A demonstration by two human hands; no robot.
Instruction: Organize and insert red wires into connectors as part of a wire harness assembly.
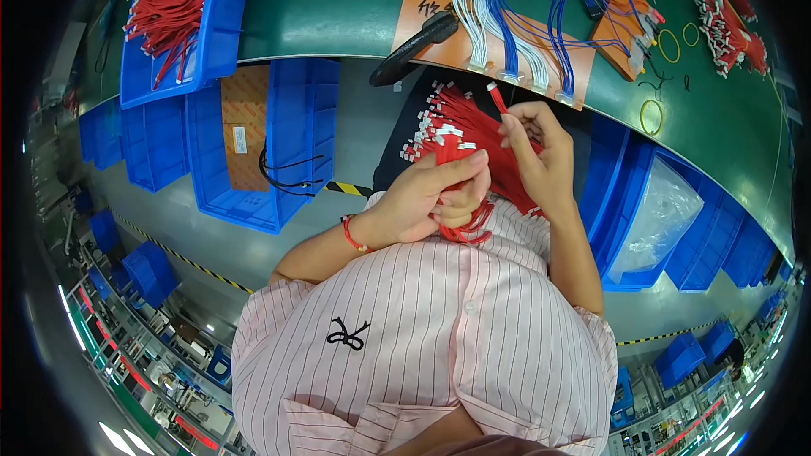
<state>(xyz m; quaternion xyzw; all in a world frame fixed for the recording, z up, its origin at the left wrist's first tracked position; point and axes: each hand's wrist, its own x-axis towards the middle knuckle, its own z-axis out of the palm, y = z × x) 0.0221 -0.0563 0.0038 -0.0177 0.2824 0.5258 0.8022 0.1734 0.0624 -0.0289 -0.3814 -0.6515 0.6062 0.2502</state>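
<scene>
My left hand [448, 194] is closed around a bundle of red wire harnesses [456, 149], their white connectors bunched above the thumb and loose red wire hanging below the fist. Between the thumb and fingers of my right hand [539, 142] is a single red wire harness [498, 99], its white connector pointing up and away from me. A large heap of red wire harnesses [486, 122] with white connectors lies on my lap, behind and between the hands. Part of that heap is hidden by my hands.
A green workbench [329, 4] runs ahead, carrying an orange board [422, 13] with white and blue cables [507, 25] and a black handle-like piece [422, 42]. A blue bin [224, 21] of red harnesses stands at left. More blue crates [304, 135] sit below, some at right [650, 228].
</scene>
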